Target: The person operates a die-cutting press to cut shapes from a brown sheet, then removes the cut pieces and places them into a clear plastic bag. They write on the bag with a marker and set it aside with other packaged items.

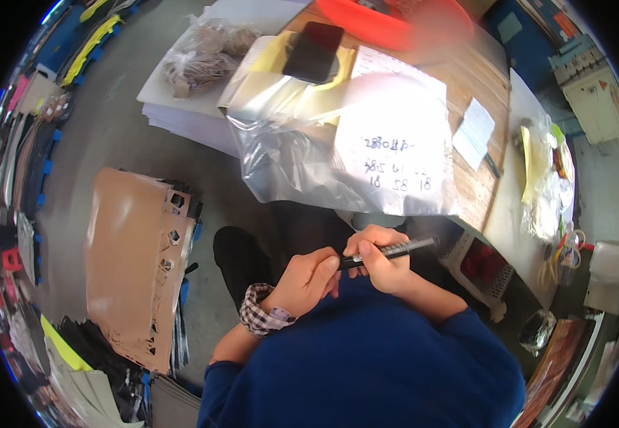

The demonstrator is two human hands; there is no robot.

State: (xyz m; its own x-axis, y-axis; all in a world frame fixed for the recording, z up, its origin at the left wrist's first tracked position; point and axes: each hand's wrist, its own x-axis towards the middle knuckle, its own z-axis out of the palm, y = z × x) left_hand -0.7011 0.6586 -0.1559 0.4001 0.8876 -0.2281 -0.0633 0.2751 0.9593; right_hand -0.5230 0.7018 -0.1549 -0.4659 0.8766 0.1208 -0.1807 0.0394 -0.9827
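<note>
Just in front of my blue-clad body, both hands meet on a black marker pen (pixel 403 248) with pale lettering on its barrel. My right hand (pixel 383 262) is closed around the barrel, and the far end sticks out to the right, slightly blurred. My left hand (pixel 308 279), with a checked cuff at the wrist, pinches the marker's left end. Whether that end is capped is hidden by the fingers. Beyond the hands, a clear plastic bag (pixel 281 167) hangs over the table's near edge. A white sheet with handwriting (pixel 388 135) shows at the bag's right part.
A black phone (pixel 314 51) lies on yellow material beside a red basin (pixel 395 25). A small paper slip (pixel 474 133) rests on the wooden tabletop (pixel 491 75). Bagged brown pieces (pixel 199 68) sit on stacked white sheets at left. Brown sheets (pixel 125 250) are piled lower left.
</note>
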